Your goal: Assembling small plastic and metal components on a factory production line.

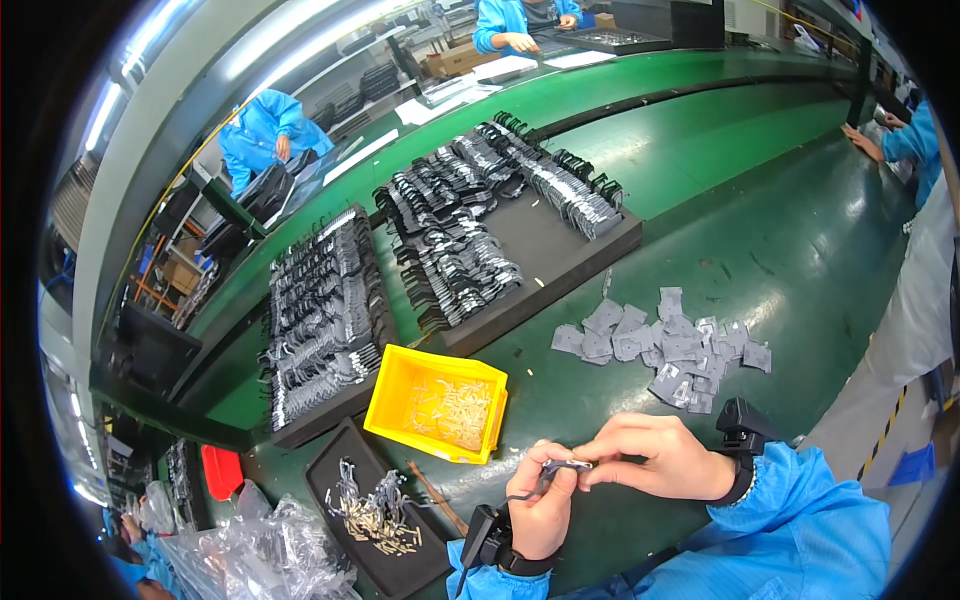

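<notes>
In front of me, both hands meet at a small grey-and-silver part (570,465) with a dark strip or cord running from it. My left hand (540,515) pinches it between thumb and fingers, and the dark strip passes out beside this hand. From the right, the thumb and fingertips of my right hand (650,455) close on the part's other end. Fingers hide much of its shape. Just beyond my left hand stands a yellow bin (430,444) holding many small pale pieces. Past my right hand lies a loose pile of flat grey plates (680,345).
Two dark foam trays (540,290) with rows of black-and-grey parts stand farther back. At the lower left, a black tray (400,575) holds small metal-ended pieces, beside clear plastic bags (260,550) and a red container (221,472). Co-workers in blue sit across the green bench (800,220).
</notes>
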A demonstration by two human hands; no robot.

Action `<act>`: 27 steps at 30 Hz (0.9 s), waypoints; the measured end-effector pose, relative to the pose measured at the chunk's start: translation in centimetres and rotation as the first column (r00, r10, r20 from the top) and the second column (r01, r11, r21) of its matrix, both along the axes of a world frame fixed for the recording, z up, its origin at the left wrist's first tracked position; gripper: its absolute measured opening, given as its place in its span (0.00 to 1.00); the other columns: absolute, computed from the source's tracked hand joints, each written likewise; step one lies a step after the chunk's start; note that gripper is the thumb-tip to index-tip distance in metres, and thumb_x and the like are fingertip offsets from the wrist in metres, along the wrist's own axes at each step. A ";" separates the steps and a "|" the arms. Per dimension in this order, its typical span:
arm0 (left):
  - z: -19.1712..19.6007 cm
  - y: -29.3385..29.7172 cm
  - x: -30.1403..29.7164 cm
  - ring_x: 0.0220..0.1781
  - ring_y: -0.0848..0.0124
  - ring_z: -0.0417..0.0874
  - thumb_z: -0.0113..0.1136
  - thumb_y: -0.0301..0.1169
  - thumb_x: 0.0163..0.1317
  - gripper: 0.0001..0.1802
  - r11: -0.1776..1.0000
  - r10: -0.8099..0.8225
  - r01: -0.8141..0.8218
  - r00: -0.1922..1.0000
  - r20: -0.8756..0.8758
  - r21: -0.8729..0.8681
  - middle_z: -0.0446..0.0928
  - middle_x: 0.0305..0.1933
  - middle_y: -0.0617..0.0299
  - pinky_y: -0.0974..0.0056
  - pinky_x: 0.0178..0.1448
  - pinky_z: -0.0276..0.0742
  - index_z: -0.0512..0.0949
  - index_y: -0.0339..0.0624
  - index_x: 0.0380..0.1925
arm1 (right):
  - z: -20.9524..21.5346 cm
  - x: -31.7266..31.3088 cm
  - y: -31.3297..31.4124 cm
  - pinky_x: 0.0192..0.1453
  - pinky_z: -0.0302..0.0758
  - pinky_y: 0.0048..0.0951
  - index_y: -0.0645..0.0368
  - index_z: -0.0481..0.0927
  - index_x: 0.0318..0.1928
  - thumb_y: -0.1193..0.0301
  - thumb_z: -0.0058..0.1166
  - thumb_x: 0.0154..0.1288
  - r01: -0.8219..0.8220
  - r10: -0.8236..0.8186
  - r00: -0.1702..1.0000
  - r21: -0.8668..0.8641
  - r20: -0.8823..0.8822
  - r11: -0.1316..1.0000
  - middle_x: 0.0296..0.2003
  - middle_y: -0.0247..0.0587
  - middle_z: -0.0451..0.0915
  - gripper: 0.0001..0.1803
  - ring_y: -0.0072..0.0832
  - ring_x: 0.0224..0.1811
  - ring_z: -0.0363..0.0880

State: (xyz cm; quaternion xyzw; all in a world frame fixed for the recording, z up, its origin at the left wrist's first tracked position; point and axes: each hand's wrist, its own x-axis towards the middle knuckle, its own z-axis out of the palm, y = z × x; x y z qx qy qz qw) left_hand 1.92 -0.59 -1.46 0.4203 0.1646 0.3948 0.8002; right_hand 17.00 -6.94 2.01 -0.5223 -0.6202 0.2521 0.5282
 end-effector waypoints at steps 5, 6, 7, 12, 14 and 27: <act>-0.2 0.3 -0.2 0.35 0.71 0.73 0.53 0.22 0.61 0.07 0.999 -0.011 0.013 0.999 0.041 -0.049 0.71 0.36 0.59 0.68 0.39 0.69 0.71 0.36 0.39 | 0.2 -0.1 -0.2 0.32 0.75 0.24 0.60 0.80 0.37 0.75 0.59 0.56 0.012 -0.014 0.999 -0.053 -0.037 0.999 0.30 0.37 0.78 0.07 0.27 0.30 0.79; -0.3 0.4 -0.3 0.35 0.71 0.73 0.53 0.22 0.61 0.07 0.998 -0.022 0.024 0.999 0.036 -0.053 0.71 0.36 0.59 0.68 0.39 0.69 0.71 0.36 0.39 | 0.0 0.0 -0.2 0.32 0.75 0.24 0.60 0.80 0.37 0.75 0.59 0.56 0.010 -0.012 0.999 -0.054 -0.037 0.999 0.30 0.37 0.78 0.07 0.27 0.30 0.79; -0.3 0.4 -0.3 0.34 0.71 0.73 0.53 0.22 0.61 0.07 0.998 -0.034 0.035 0.999 0.032 -0.057 0.71 0.36 0.59 0.68 0.39 0.69 0.71 0.36 0.39 | -0.2 0.0 -0.1 0.32 0.75 0.24 0.60 0.80 0.35 0.76 0.59 0.55 0.010 -0.011 1.000 -0.026 -0.028 1.000 0.30 0.37 0.79 0.06 0.27 0.29 0.79; -0.3 0.3 -0.4 0.34 0.71 0.73 0.53 0.22 0.61 0.07 0.996 -0.037 0.040 0.999 0.039 -0.074 0.71 0.36 0.58 0.68 0.39 0.69 0.71 0.36 0.39 | -0.1 -0.4 -0.2 0.30 0.75 0.25 0.61 0.79 0.32 0.77 0.58 0.55 0.010 -0.010 1.000 -0.001 -0.028 1.000 0.29 0.38 0.78 0.03 0.28 0.28 0.79; -0.1 0.3 -0.4 0.34 0.71 0.73 0.53 0.22 0.61 0.07 0.996 -0.039 0.042 0.998 0.043 -0.077 0.72 0.36 0.58 0.68 0.39 0.69 0.71 0.36 0.39 | -0.1 -0.4 -0.2 0.29 0.75 0.26 0.61 0.79 0.32 0.78 0.57 0.56 0.016 -0.017 0.999 0.030 0.029 0.999 0.28 0.38 0.78 0.03 0.29 0.27 0.78; 0.8 0.6 -0.5 0.32 0.73 0.72 0.52 0.23 0.62 0.08 0.986 -0.048 0.042 0.998 -0.034 -0.163 0.73 0.31 0.59 0.71 0.37 0.68 0.69 0.36 0.42 | -0.7 0.1 0.3 0.32 0.75 0.23 0.63 0.79 0.39 0.76 0.56 0.58 -0.111 0.097 0.980 -0.072 -0.173 0.991 0.30 0.38 0.78 0.08 0.24 0.31 0.78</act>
